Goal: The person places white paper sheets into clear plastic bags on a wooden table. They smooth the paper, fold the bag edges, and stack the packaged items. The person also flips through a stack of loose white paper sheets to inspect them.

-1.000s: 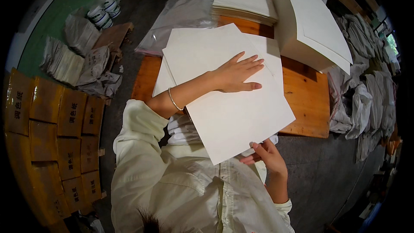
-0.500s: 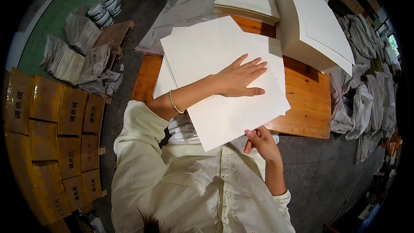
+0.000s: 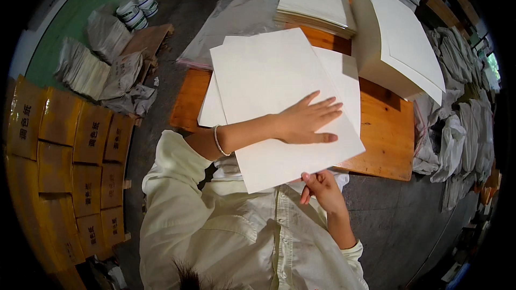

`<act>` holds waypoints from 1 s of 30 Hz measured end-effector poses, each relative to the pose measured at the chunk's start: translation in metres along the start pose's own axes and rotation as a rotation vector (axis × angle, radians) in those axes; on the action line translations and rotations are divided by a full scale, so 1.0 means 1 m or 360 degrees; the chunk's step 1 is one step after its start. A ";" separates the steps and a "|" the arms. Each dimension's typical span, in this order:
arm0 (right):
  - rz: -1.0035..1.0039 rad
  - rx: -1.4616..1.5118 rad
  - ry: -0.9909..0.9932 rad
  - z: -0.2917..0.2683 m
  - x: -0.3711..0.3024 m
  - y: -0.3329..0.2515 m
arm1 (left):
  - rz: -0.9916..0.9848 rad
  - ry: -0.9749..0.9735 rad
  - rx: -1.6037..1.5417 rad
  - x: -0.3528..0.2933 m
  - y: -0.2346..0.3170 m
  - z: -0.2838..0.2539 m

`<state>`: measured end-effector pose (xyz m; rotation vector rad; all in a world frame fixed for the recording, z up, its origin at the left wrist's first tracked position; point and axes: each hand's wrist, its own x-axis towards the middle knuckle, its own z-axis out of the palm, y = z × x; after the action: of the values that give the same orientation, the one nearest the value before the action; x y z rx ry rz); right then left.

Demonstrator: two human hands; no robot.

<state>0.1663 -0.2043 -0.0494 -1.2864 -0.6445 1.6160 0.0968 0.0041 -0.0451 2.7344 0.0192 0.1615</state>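
Note:
A large white sheet of paper [image 3: 269,70] lies askew over more white sheets [image 3: 344,72] on the wooden table, its near corner overhanging the front edge toward my shirt. Flat on this top sheet rests my left hand [image 3: 310,121], fingers spread and pointing right, the forearm crossing the paper. At the sheet's near edge, my right hand [image 3: 322,190] is closed, thumb against the rim and fingers curled below. It appears to pinch the edge; the fingertips under the paper are hidden.
The wooden table [image 3: 384,150] carries a neat paper stack [image 3: 314,0], a taller bowed pile of large sheets [image 3: 408,37] and a clear plastic bag [image 3: 231,21]. Cardboard boxes [image 3: 59,166] rise at left near white buckets [image 3: 131,15]. Grey wrapped bundles [image 3: 470,123] line the right.
My left hand has slid across the paper toward me. The right hand stays at the near edge, and the top sheet has turned slightly. The whole view has shifted a little.

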 end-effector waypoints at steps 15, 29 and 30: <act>-0.0032 0.0343 0.0214 0.033 -0.013 0.033 | 0.0272 -0.0171 -0.0182 -0.001 0.048 0.014; -0.0201 0.0448 0.0335 0.027 0.038 0.019 | 0.0264 -0.0221 -0.0242 -0.002 0.054 0.015; -0.0203 0.0483 0.0331 0.029 0.039 0.017 | 0.0274 -0.0218 -0.0242 -0.003 0.055 0.015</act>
<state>0.1328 -0.1726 -0.0716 -1.1448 -0.3312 1.3914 0.0955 -0.0526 -0.0380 2.5867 -0.2564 0.0219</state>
